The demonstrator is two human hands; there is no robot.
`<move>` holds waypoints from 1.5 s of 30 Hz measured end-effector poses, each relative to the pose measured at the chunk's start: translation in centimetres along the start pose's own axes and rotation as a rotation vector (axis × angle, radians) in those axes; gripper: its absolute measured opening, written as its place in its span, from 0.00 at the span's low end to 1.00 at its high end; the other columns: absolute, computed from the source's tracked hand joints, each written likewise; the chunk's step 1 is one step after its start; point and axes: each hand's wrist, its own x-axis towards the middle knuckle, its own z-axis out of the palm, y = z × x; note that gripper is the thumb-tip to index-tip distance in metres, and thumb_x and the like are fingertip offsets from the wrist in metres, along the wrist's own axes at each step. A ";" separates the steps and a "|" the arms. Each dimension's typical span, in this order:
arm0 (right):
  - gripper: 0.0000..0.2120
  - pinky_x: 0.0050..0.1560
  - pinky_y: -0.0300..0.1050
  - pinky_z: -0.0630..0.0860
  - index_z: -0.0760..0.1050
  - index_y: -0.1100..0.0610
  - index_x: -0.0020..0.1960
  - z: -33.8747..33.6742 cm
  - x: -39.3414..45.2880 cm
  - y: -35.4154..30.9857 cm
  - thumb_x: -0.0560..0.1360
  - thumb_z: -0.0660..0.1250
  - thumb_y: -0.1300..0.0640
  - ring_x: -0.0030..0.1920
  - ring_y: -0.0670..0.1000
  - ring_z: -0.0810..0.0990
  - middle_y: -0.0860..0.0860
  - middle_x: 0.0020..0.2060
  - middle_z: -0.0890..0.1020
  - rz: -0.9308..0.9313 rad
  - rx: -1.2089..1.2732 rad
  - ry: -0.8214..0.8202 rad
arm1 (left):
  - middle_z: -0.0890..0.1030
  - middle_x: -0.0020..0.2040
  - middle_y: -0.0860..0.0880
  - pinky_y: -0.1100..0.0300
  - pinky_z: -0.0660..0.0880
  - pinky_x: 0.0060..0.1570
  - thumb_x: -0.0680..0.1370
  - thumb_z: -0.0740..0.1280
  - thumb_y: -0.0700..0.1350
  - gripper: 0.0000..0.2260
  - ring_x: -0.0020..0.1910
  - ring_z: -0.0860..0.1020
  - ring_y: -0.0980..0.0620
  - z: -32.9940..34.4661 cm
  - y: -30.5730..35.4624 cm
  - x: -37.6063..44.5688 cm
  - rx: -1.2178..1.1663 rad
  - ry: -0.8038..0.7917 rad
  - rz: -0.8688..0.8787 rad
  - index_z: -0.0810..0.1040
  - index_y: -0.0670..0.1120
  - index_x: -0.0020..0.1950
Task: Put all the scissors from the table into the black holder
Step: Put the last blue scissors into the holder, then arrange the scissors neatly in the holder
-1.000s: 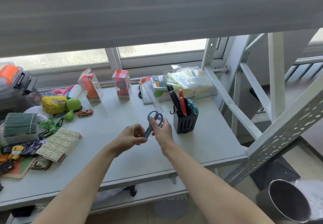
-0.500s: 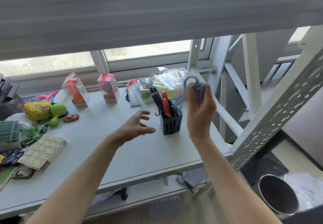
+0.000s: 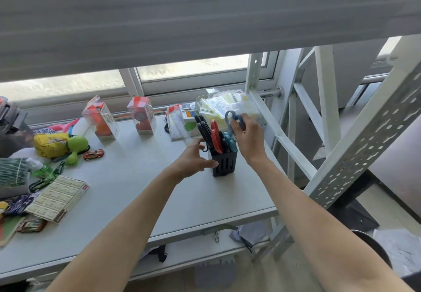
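Blue-handled scissors point(image 3: 232, 122): pinched by the handles in your right hand point(image 3: 248, 140), long axis near-vertical, blades down, directly over the black holder point(image 3: 224, 163) on the table point(image 3: 127, 178). Left hand point(image 3: 193, 160): fingers loosely spread, steadying the holder's left wall.

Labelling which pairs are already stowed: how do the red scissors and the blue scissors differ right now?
The red scissors stand in the black holder untouched; the blue scissors are pinched in the right hand above it. The red handles sit lower, among other pairs; the blue handles sit higher. Whether the blue blades have entered the holder is hidden. Both point handles up.
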 end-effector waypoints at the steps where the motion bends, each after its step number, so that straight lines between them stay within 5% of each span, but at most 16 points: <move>1: 0.11 0.39 0.43 0.66 0.79 0.61 0.49 0.1 -0.3 0.3 0.79 0.65 0.53 0.35 0.50 0.70 0.47 0.33 0.73 0.011 -0.024 -0.039 | 0.68 0.70 0.45 0.50 0.79 0.53 0.73 0.75 0.40 0.35 0.56 0.81 0.42 0.1 0.0 0.1 0.008 0.004 -0.001 0.62 0.49 0.75; 5: 0.16 0.48 0.49 0.77 0.80 0.58 0.58 -0.2 -1.2 1.3 0.80 0.63 0.48 0.46 0.53 0.81 0.55 0.48 0.83 0.086 -0.029 -0.171 | 0.69 0.69 0.45 0.50 0.80 0.52 0.72 0.75 0.41 0.35 0.57 0.81 0.42 0.2 -0.2 0.6 0.014 0.016 0.008 0.62 0.50 0.75; 8: 0.18 0.51 0.51 0.78 0.80 0.54 0.60 -0.9 -2.2 1.2 0.81 0.59 0.44 0.49 0.51 0.81 0.51 0.49 0.84 0.126 0.066 -0.189 | 0.71 0.69 0.45 0.52 0.79 0.51 0.72 0.75 0.42 0.34 0.56 0.80 0.42 0.1 -0.4 0.9 0.008 0.042 0.040 0.64 0.50 0.75; 13: 0.29 0.58 0.50 0.77 0.64 0.47 0.73 -2.7 -3.9 2.2 0.76 0.65 0.40 0.56 0.47 0.78 0.47 0.59 0.76 0.150 0.073 -0.246 | 0.70 0.70 0.48 0.63 0.75 0.50 0.68 0.79 0.45 0.42 0.60 0.76 0.47 -0.3 -0.7 1.2 0.004 0.115 0.147 0.60 0.49 0.77; 17: 0.52 0.69 0.47 0.64 0.46 0.41 0.78 -3.3 -3.2 1.8 0.67 0.77 0.48 0.72 0.50 0.66 0.48 0.75 0.64 0.050 -0.085 -0.506 | 0.71 0.70 0.48 0.55 0.74 0.61 0.66 0.81 0.47 0.45 0.64 0.74 0.47 -0.6 -0.6 1.7 0.050 0.095 0.222 0.59 0.49 0.77; 21: 0.59 0.71 0.46 0.58 0.38 0.38 0.77 -3.0 -0.5 0.2 0.66 0.79 0.52 0.77 0.50 0.58 0.47 0.79 0.53 0.034 -0.171 -0.674 | 0.70 0.70 0.48 0.55 0.71 0.66 0.67 0.81 0.45 0.42 0.66 0.72 0.46 -0.9 -0.2 2.1 0.047 0.018 0.245 0.63 0.47 0.76; 25: 0.59 0.74 0.50 0.62 0.38 0.38 0.77 -2.6 2.1 -1.5 0.65 0.79 0.54 0.75 0.53 0.61 0.49 0.78 0.57 0.050 -0.276 -0.879 | 0.69 0.71 0.47 0.79 0.72 0.49 0.68 0.80 0.40 0.40 0.69 0.70 0.50 -1.2 -0.1 2.5 -0.029 -0.029 0.260 0.63 0.46 0.75; 29: 0.56 0.74 0.51 0.62 0.43 0.40 0.78 -2.3 3.1 -2.3 0.65 0.80 0.54 0.75 0.53 0.61 0.49 0.76 0.62 0.023 -0.414 -0.970 | 0.72 0.68 0.47 0.85 0.69 0.40 0.69 0.79 0.38 0.38 0.63 0.71 0.55 -1.5 -0.3 2.7 -0.095 -0.014 0.258 0.62 0.45 0.74; 39: 0.49 0.68 0.48 0.69 0.54 0.40 0.76 -1.8 2.4 -1.4 0.65 0.80 0.54 0.68 0.52 0.69 0.47 0.67 0.72 -0.034 -0.412 -0.867 | 0.74 0.59 0.53 0.67 0.78 0.54 0.68 0.79 0.38 0.38 0.64 0.74 0.49 -0.3 -0.6 2.7 -0.113 0.012 0.311 0.64 0.44 0.73; 43: 0.45 0.64 0.50 0.72 0.59 0.38 0.73 -1.5 2.6 -0.4 0.63 0.80 0.50 0.63 0.52 0.72 0.48 0.63 0.73 -0.018 -0.315 -0.835 | 0.74 0.65 0.39 0.45 0.74 0.66 0.67 0.80 0.39 0.34 0.66 0.75 0.42 -0.7 0.3 2.9 -0.074 -0.004 0.294 0.69 0.41 0.70; 45: 0.44 0.61 0.49 0.74 0.59 0.36 0.71 -1.5 2.8 0.0 0.62 0.80 0.47 0.60 0.52 0.73 0.49 0.61 0.74 -0.007 -0.284 -0.832 | 0.74 0.65 0.38 0.44 0.73 0.66 0.67 0.80 0.39 0.33 0.66 0.74 0.40 -0.9 0.9 2.9 -0.039 -0.010 0.288 0.70 0.40 0.69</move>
